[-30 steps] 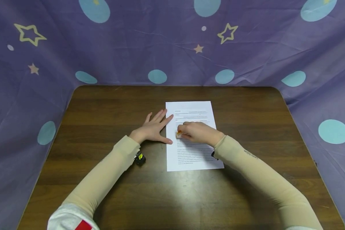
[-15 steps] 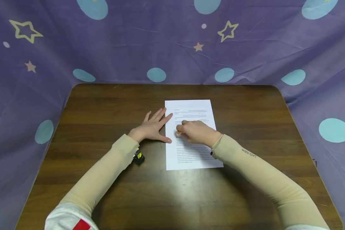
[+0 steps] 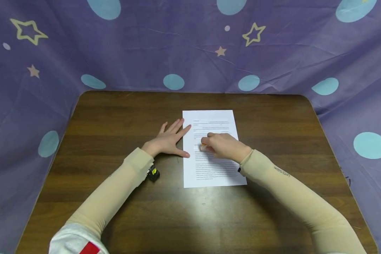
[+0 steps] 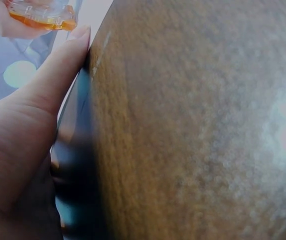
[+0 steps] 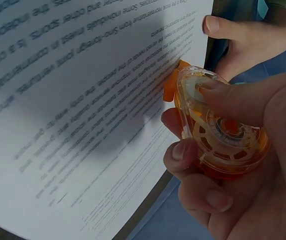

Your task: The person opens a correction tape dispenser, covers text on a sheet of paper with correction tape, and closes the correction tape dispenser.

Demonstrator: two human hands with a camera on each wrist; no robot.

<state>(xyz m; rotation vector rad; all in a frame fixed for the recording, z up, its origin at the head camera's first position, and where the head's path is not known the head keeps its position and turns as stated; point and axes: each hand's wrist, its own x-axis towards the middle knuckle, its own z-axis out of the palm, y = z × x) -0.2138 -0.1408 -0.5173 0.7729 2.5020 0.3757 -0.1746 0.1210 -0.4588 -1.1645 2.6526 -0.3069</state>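
Note:
A printed sheet of paper (image 3: 190, 173) lies flat on the wooden table. My right hand (image 3: 225, 146) grips a clear and orange correction tape dispenser (image 5: 228, 132), thumb on one side and curled fingers on the other. Its orange tip (image 5: 172, 82) is at the printed lines in the right wrist view; whether it touches the paper is hard to tell. My left hand (image 3: 167, 143) lies with fingers spread, its fingertips and thumb on the sheet's left edge. In the left wrist view the thumb (image 4: 65, 65) rests by the paper's edge, close to the dispenser (image 4: 43, 17).
The brown table (image 3: 130, 211) extends around the sheet on all sides. A purple curtain (image 3: 130, 49) with stars and blue ovals hangs behind and beside it. A small black device (image 3: 153, 174) is at the left wrist.
My right hand has slid a little to the right across the sheet with the correction tape dispenser. The left hand and the paper stay where they were.

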